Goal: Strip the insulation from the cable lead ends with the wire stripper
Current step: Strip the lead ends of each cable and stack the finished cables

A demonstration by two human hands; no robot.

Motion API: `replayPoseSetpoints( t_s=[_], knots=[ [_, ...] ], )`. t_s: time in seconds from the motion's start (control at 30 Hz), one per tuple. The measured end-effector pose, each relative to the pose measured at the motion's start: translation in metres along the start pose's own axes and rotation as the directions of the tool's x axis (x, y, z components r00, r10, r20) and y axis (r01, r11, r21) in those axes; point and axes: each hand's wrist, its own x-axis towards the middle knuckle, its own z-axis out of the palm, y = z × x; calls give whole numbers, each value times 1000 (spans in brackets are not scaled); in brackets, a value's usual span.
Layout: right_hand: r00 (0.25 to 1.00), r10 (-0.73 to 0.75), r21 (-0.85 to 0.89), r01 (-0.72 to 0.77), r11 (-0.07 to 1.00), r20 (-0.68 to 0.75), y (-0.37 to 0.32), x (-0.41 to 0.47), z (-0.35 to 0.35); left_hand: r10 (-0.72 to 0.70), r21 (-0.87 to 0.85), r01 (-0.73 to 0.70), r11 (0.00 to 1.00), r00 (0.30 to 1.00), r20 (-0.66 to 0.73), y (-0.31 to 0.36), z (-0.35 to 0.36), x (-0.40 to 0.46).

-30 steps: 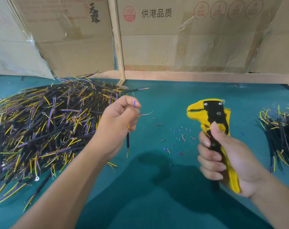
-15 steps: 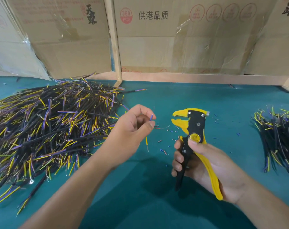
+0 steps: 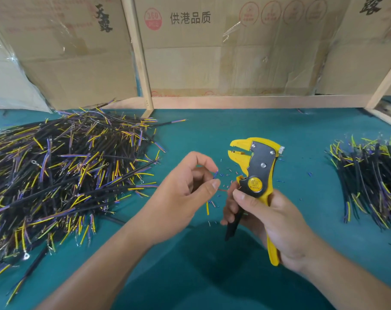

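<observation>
- While two hands are working over the green desk, one wire stripper and one held cable are sitting between two heaps of cables.
- Left hand is pinching the cable between thumb and forefinger, a blue lead tip poking up above the thumb and a yellow lead hanging below the hand.
- Right hand is wrapping its fingers round the stripper's handles, thumb pressing just under the round yellow badge; the yellow head is pointing up and left with its jaws standing slightly apart.
- A thin bare strand is running from the left thumb toward the stripper's lower body, so cable and tool are lying just beside each other, though the cable is not sitting in the jaws.
- One large pile of cables is filling the desk's left side, near the left forearm; one smaller pile is lying at the right edge, well apart from the right hand.
- Many small insulation scraps, too tiny to count, are lying scattered between the hands.
- Open desk is stretching behind the stripper up to a wooden frame, with cardboard boxes standing behind it.
</observation>
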Motion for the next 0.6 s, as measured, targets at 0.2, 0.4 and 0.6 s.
replayPoseSetpoints(
  t_s=[0.2,0.4,0.6],
  knots=[
    [998,-43,24,44,999,-36,0,1,1,31,53,-32,998,999,26,0,2,-2],
    [998,-42,13,42,999,-49,0,3,0,35,98,-41,994,998,59,3,3,-4],
    [993,-72,1,72,997,-89,-3,5,-5,51,299,-77,951,994,93,2,5,-5]
  ],
)
